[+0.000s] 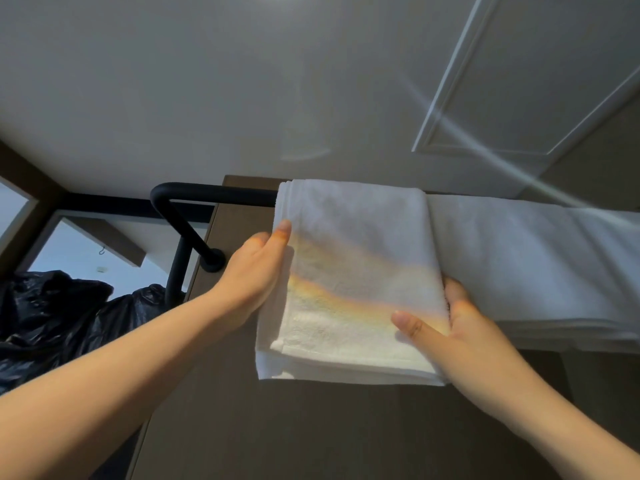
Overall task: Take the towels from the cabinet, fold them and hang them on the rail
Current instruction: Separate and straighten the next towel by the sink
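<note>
A folded white towel [353, 271] hangs over the black rail [214, 194] against a dark brown wall. My left hand [256, 268] grips the towel's left edge, thumb on the front and fingers hidden behind the cloth. My right hand [446, 323] holds the lower right edge, thumb lying on the front face and fingers behind. A second, wider white towel [533, 265] hangs on the same rail just to the right, its edge touching the first towel.
The rail bends down at its left end to a round wall mount [213, 261]. Black plastic bags [59, 317] are bunched at the lower left. A white panelled door [519, 81] is at the upper right, with a pale ceiling above.
</note>
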`<state>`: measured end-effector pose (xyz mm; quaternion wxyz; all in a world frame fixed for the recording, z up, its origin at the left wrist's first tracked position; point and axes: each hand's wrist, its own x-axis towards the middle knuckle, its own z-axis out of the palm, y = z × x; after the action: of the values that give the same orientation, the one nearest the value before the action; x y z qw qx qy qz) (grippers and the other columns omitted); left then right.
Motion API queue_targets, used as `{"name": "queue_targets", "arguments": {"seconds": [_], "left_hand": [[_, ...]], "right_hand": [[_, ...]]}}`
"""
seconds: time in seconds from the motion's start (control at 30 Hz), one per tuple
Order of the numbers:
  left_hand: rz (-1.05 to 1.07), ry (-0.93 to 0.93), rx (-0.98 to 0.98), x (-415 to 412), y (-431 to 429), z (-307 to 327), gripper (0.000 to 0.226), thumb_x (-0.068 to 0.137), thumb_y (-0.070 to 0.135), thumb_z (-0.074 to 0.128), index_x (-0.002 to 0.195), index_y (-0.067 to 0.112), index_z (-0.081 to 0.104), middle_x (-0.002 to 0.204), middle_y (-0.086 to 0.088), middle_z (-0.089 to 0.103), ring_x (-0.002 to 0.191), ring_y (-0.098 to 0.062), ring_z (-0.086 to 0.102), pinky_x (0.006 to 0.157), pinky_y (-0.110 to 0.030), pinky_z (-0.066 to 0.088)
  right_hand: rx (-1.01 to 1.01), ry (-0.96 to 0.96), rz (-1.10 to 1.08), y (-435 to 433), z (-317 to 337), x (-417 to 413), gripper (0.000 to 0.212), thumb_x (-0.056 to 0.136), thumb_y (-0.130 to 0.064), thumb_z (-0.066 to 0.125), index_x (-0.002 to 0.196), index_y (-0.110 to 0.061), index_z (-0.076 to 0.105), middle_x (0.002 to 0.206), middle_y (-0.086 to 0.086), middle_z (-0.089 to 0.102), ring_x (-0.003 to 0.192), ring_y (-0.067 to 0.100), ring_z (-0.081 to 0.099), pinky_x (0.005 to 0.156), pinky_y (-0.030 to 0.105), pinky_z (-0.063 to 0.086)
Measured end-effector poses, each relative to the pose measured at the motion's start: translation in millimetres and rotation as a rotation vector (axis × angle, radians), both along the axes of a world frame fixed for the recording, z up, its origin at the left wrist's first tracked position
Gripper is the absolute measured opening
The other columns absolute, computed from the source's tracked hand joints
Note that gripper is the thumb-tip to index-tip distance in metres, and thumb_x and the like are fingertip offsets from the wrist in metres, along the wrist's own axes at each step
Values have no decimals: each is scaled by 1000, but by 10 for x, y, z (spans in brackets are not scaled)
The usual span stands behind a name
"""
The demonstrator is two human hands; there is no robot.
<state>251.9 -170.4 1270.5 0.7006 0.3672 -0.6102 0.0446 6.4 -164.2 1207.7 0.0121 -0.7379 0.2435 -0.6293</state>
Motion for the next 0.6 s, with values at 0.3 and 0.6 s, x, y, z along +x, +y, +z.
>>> {"name": "queue_targets", "arguments": {"seconds": [0.3, 0.6], "left_hand": [[66, -135, 92, 28, -46, -263, 54, 90, 67, 35, 107, 20, 56, 96, 6, 61, 84, -7, 56, 63, -24, 39], [26, -30, -23, 2, -18, -129, 40, 95, 53, 47, 81, 16, 54, 70, 2, 53, 61, -13, 49, 55, -27, 36]], "right_hand": [[-49, -43, -27, 21, -63, -6, 45, 82, -28, 75, 115, -42, 48, 95, -32, 66, 84, -11, 64, 68, 15, 53], [8, -85, -66, 73, 180, 77, 32, 88, -39, 64, 116, -32, 52, 102, -12, 67, 88, 5, 65, 72, 25, 53]]}}
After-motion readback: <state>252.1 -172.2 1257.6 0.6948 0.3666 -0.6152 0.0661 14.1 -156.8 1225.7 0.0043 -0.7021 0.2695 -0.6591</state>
